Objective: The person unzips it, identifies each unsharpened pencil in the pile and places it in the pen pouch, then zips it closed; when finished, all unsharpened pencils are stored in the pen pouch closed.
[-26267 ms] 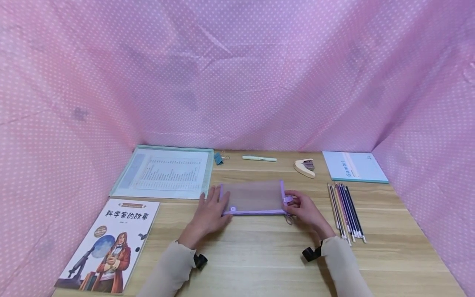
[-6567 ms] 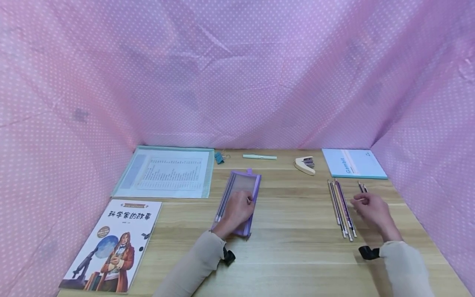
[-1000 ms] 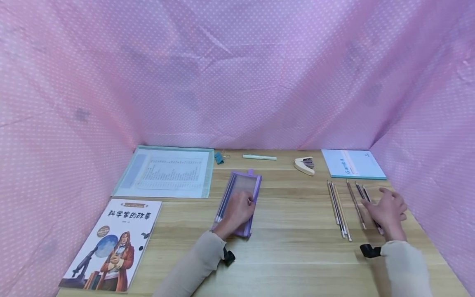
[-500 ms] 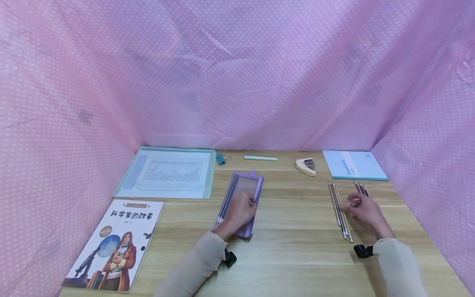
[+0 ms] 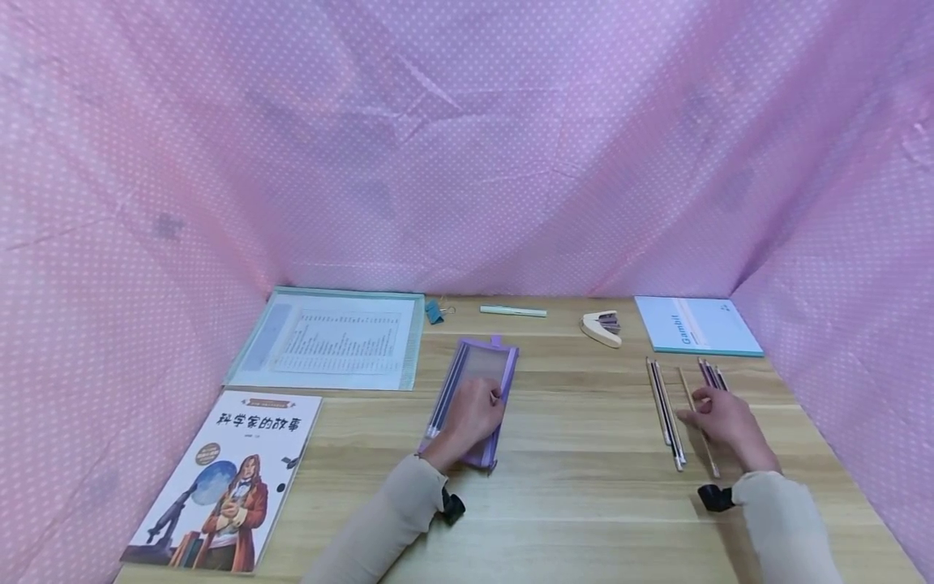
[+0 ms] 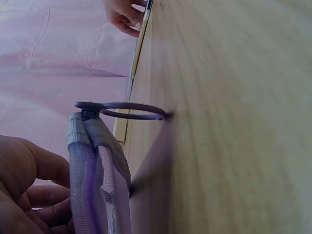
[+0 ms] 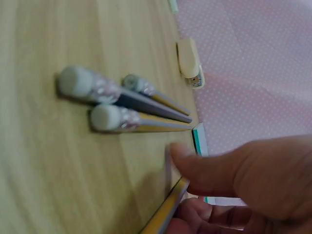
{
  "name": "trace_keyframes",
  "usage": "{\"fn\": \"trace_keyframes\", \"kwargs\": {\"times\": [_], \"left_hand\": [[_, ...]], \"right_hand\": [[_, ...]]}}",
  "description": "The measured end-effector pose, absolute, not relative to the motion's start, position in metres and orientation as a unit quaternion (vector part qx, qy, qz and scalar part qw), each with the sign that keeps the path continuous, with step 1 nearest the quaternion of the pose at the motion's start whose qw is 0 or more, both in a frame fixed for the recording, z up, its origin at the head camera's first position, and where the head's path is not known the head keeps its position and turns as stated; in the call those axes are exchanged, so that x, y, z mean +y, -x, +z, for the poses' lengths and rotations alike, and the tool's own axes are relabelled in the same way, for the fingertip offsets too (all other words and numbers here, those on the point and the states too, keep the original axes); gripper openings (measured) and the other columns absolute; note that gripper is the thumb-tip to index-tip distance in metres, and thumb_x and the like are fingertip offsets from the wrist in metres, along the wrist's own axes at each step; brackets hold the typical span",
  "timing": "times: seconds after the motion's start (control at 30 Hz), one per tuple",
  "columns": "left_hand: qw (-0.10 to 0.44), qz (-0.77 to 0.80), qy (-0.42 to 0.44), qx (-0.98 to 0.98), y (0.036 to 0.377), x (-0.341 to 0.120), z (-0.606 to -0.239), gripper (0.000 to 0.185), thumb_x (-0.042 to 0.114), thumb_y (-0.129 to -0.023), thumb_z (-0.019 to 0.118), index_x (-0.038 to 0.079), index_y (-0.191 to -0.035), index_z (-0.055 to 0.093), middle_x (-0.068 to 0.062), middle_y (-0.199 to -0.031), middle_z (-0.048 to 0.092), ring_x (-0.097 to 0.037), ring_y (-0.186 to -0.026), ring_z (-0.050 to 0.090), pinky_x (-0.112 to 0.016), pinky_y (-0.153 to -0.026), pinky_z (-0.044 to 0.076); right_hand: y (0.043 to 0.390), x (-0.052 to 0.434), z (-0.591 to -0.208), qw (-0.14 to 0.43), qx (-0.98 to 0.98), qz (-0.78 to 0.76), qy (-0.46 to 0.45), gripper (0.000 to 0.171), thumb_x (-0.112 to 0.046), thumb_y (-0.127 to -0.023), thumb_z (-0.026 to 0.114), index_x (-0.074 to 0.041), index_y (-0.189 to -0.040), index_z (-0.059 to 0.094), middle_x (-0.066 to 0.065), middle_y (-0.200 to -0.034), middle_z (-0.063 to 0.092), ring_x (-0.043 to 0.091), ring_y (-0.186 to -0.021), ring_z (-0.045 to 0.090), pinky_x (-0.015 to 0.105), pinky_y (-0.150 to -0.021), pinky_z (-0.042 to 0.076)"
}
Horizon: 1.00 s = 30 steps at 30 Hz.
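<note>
Wooden desk point(image 5: 569, 487), pink dotted backdrop | head: left hand point(image 5: 470, 418) curled on purple mesh pouch point(image 5: 477, 381) at centre, some pencils already inside; right hand point(image 5: 722, 422) pinching one loose pencil point(image 5: 693, 410) at right, pencil group point(image 5: 666, 405) left beside it | left wrist: fingers point(image 6: 29, 195) grip pouch edge, lower left | right wrist: thumb point(image 7: 209, 170) on pencil, bottom centre.
</note>
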<state>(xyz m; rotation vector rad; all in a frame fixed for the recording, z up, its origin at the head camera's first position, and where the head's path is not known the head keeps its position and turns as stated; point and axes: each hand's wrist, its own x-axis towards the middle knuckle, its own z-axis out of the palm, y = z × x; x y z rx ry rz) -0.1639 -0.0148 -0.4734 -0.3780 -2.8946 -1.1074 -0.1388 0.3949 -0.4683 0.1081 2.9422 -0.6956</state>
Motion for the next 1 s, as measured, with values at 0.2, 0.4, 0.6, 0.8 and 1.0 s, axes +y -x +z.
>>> {"fn": "trace_keyframes", "kwargs": {"times": [0.2,0.4,0.6,0.8,1.0], "left_hand": [[0.005,-0.357,0.119,-0.926,0.164,-0.015,-0.473,0.011,-0.001,-0.081,0.065,0.005,-0.077,0.073,-0.001,-0.064,0.062,-0.008,-0.054,0.049,-0.018,-0.048,0.038],[-0.004,-0.355,0.115,-0.928,0.164,-0.015,-0.473,0.012,0.0,-0.083,0.065,0.006,-0.075,0.071,0.0,-0.061,0.06,-0.007,-0.051,0.049,-0.018,-0.045,0.037],[-0.007,-0.36,0.112,-0.926,0.164,-0.015,-0.473,0.014,0.0,-0.083,0.064,0.007,-0.072,0.069,0.001,-0.06,0.058,-0.007,-0.05,0.047,-0.018,-0.045,0.037],[-0.002,-0.366,0.114,-0.923,0.165,-0.015,-0.472,0.014,0.0,-0.082,0.064,0.006,-0.072,0.07,0.0,-0.059,0.06,-0.006,-0.049,0.047,-0.018,-0.043,0.037],[-0.003,-0.369,0.112,-0.923,0.165,-0.015,-0.471,0.011,0.0,-0.083,0.064,0.004,-0.082,0.075,-0.004,-0.066,0.066,-0.007,-0.051,0.05,-0.018,-0.045,0.04]], "right_hand": [[0.14,0.393,-0.467,0.082,0.971,-0.218,-0.051,0.042,-0.009,-0.087,0.068,0.018,-0.116,0.054,0.033,-0.101,0.066,0.041,-0.088,0.065,0.052,-0.076,0.053],[0.144,0.394,-0.463,0.112,0.961,-0.244,-0.061,0.042,-0.002,-0.086,0.06,0.021,-0.12,0.05,0.034,-0.101,0.061,0.034,-0.083,0.062,0.04,-0.068,0.054],[0.145,0.374,-0.451,0.087,0.948,-0.301,-0.052,0.045,-0.001,-0.088,0.055,0.023,-0.125,0.048,0.037,-0.106,0.06,0.029,-0.081,0.066,0.035,-0.062,0.059],[0.147,0.331,-0.447,0.115,0.905,-0.409,-0.037,0.049,-0.002,-0.094,0.05,0.021,-0.136,0.04,0.034,-0.108,0.061,0.016,-0.071,0.064,0.032,-0.059,0.059],[0.15,0.286,-0.453,0.183,0.845,-0.502,0.019,0.049,-0.004,-0.095,0.055,0.018,-0.136,0.043,0.025,-0.102,0.066,0.018,-0.074,0.066,0.036,-0.063,0.061]]}}
